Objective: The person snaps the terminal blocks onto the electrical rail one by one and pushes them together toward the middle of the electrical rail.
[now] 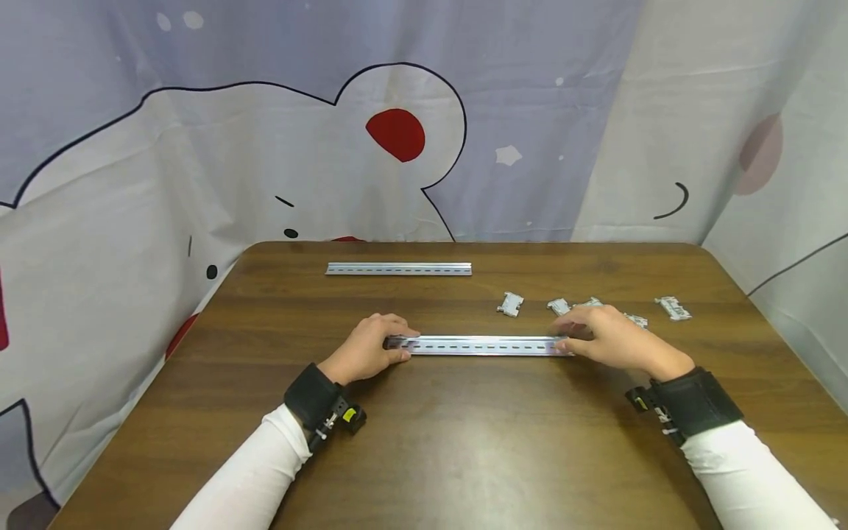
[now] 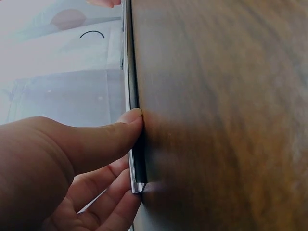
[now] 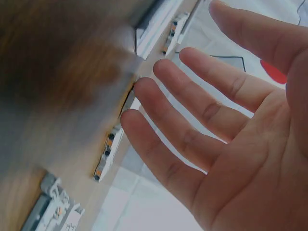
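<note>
A slotted metal DIN rail (image 1: 483, 346) lies crosswise on the table in the head view. My left hand (image 1: 366, 350) pinches its left end, the thumb on the near edge and the fingers on the far side; the left wrist view shows the thumb pressed to the rail (image 2: 128, 86). At the rail's other end is my right hand (image 1: 612, 340), its thumb and fingers spread about that end. In the right wrist view this hand (image 3: 231, 139) has its fingers extended and nothing in its palm, with the rail's end (image 3: 153, 36) past the fingertips.
Another, shorter-looking slotted rail (image 1: 399, 269) lies near the table's back edge. Several small grey terminal blocks are spread at the back right, among them a left one (image 1: 511, 304) and a far right one (image 1: 673, 308); some are partly behind the right hand. A patterned curtain (image 1: 265, 162) hangs behind the table.
</note>
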`<action>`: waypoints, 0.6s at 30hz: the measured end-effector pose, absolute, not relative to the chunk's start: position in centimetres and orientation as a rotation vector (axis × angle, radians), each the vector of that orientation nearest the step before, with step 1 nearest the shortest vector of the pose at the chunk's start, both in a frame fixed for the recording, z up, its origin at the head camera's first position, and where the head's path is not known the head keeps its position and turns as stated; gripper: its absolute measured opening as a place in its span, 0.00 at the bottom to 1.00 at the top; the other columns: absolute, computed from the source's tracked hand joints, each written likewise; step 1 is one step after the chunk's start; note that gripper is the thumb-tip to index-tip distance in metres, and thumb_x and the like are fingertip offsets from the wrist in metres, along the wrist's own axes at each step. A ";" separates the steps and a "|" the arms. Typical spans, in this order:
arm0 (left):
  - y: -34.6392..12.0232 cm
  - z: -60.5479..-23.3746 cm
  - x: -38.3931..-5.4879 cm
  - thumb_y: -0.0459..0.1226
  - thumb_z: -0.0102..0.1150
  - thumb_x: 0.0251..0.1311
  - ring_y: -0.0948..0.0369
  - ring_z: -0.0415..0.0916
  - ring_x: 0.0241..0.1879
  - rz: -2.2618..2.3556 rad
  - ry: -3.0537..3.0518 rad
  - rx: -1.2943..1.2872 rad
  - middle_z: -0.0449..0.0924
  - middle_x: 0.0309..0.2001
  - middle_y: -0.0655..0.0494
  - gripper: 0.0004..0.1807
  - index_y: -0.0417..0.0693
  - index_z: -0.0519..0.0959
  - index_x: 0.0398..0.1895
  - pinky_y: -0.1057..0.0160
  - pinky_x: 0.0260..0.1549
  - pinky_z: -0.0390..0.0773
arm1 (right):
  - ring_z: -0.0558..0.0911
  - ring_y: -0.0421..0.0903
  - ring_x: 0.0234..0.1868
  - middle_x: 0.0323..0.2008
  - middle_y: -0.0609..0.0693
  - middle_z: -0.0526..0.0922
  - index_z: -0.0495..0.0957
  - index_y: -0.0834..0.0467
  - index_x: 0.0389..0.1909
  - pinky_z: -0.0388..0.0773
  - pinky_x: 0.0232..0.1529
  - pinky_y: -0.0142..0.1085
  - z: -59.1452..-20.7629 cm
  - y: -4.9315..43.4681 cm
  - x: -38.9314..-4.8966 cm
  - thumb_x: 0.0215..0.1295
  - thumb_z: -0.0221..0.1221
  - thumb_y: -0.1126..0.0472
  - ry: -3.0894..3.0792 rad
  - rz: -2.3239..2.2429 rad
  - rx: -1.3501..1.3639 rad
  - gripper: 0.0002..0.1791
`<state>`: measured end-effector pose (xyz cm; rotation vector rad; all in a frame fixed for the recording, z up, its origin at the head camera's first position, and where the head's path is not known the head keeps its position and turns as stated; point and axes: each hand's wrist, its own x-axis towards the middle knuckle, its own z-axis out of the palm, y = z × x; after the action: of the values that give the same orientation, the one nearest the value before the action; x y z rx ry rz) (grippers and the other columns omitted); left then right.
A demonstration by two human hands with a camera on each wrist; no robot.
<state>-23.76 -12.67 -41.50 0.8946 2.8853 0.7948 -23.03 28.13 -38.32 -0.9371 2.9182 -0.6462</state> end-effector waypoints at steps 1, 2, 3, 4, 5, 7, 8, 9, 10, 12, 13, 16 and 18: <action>-12.7 -41.5 -23.7 0.38 0.69 0.57 0.49 0.71 0.55 0.801 2.881 0.893 0.78 0.56 0.49 0.20 0.51 0.83 0.55 0.47 0.54 0.69 | 0.83 0.53 0.44 0.45 0.54 0.84 0.82 0.61 0.49 0.80 0.43 0.48 -38.2 28.3 -23.0 0.62 0.66 0.58 2.924 -0.644 -0.912 0.17; -12.7 -41.4 -23.7 0.38 0.69 0.57 0.49 0.71 0.55 0.803 2.880 0.891 0.78 0.56 0.49 0.20 0.51 0.83 0.55 0.47 0.54 0.69 | 0.84 0.53 0.44 0.45 0.55 0.84 0.81 0.61 0.50 0.79 0.43 0.48 -38.2 28.5 -23.0 0.62 0.66 0.58 2.928 -0.643 -0.893 0.17; -12.6 -41.4 -23.7 0.37 0.69 0.57 0.49 0.71 0.55 0.805 2.880 0.888 0.78 0.56 0.49 0.20 0.51 0.83 0.54 0.47 0.54 0.69 | 0.84 0.53 0.44 0.45 0.54 0.84 0.81 0.61 0.50 0.79 0.43 0.48 -38.1 28.6 -23.0 0.62 0.66 0.58 2.938 -0.632 -0.873 0.17; -12.6 -41.4 -23.7 0.37 0.69 0.57 0.49 0.71 0.54 0.807 2.879 0.886 0.78 0.56 0.50 0.20 0.51 0.83 0.54 0.47 0.53 0.69 | 0.84 0.53 0.43 0.45 0.54 0.84 0.81 0.61 0.49 0.79 0.43 0.48 -38.1 28.8 -23.1 0.62 0.66 0.58 2.950 -0.622 -0.858 0.17; -12.6 -41.5 -23.7 0.37 0.69 0.57 0.49 0.71 0.54 0.806 2.879 0.886 0.78 0.55 0.50 0.20 0.51 0.83 0.54 0.47 0.53 0.69 | 0.83 0.52 0.43 0.44 0.54 0.84 0.81 0.61 0.49 0.79 0.43 0.48 -38.2 28.9 -23.1 0.62 0.66 0.57 2.960 -0.614 -0.840 0.17; -12.7 -41.5 -23.6 0.37 0.69 0.57 0.49 0.71 0.54 0.805 2.880 0.882 0.78 0.55 0.50 0.19 0.51 0.83 0.54 0.48 0.53 0.69 | 0.83 0.51 0.43 0.44 0.53 0.85 0.82 0.61 0.49 0.79 0.43 0.47 -38.3 29.3 -23.3 0.62 0.66 0.57 2.978 -0.589 -0.817 0.17; -12.6 -41.5 -23.6 0.37 0.69 0.57 0.49 0.71 0.53 0.803 2.881 0.879 0.78 0.55 0.50 0.19 0.51 0.83 0.54 0.48 0.53 0.69 | 0.84 0.51 0.43 0.45 0.53 0.85 0.82 0.61 0.49 0.79 0.43 0.47 -38.3 29.6 -23.4 0.62 0.66 0.56 2.986 -0.577 -0.806 0.18; -12.6 -41.6 -23.6 0.37 0.69 0.57 0.49 0.71 0.53 0.805 2.880 0.876 0.78 0.55 0.50 0.19 0.51 0.83 0.54 0.48 0.53 0.69 | 0.83 0.51 0.43 0.45 0.53 0.84 0.82 0.61 0.49 0.79 0.43 0.47 -38.3 29.8 -23.4 0.62 0.66 0.56 2.994 -0.565 -0.791 0.18; -12.6 -41.6 -23.7 0.37 0.69 0.57 0.49 0.71 0.53 0.804 2.881 0.874 0.78 0.55 0.50 0.19 0.51 0.83 0.54 0.48 0.53 0.69 | 0.83 0.51 0.43 0.45 0.54 0.84 0.82 0.61 0.49 0.79 0.43 0.48 -38.3 30.0 -23.5 0.62 0.66 0.56 3.001 -0.557 -0.781 0.18; -12.6 -41.6 -23.7 0.37 0.69 0.57 0.49 0.71 0.54 0.807 2.882 0.869 0.78 0.55 0.50 0.19 0.52 0.83 0.54 0.48 0.53 0.69 | 0.83 0.51 0.43 0.45 0.55 0.84 0.82 0.61 0.49 0.79 0.43 0.48 -38.2 30.4 -23.6 0.62 0.66 0.56 3.014 -0.547 -0.762 0.18; -12.6 -41.5 -23.7 0.38 0.69 0.57 0.49 0.71 0.54 0.809 2.881 0.865 0.78 0.55 0.50 0.19 0.52 0.83 0.54 0.48 0.54 0.69 | 0.83 0.52 0.42 0.45 0.55 0.84 0.81 0.62 0.49 0.79 0.42 0.49 -38.1 30.6 -23.6 0.62 0.66 0.55 3.019 -0.541 -0.749 0.18; -12.6 -41.5 -23.7 0.38 0.69 0.57 0.49 0.71 0.54 0.811 2.877 0.864 0.77 0.56 0.50 0.19 0.51 0.83 0.54 0.48 0.54 0.69 | 0.83 0.53 0.42 0.44 0.57 0.84 0.81 0.63 0.49 0.78 0.42 0.50 -37.7 31.4 -23.6 0.62 0.65 0.55 3.040 -0.524 -0.706 0.19; -12.6 -41.4 -23.7 0.38 0.68 0.58 0.49 0.71 0.55 0.815 2.871 0.867 0.77 0.56 0.50 0.19 0.51 0.83 0.54 0.48 0.54 0.69 | 0.83 0.54 0.42 0.45 0.58 0.84 0.81 0.64 0.49 0.78 0.42 0.51 -37.5 32.0 -23.6 0.63 0.65 0.54 3.050 -0.519 -0.674 0.20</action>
<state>-23.67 -12.61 -41.39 0.8675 2.8711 0.8151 -23.62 31.97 -37.53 -0.6745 3.0497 -0.5192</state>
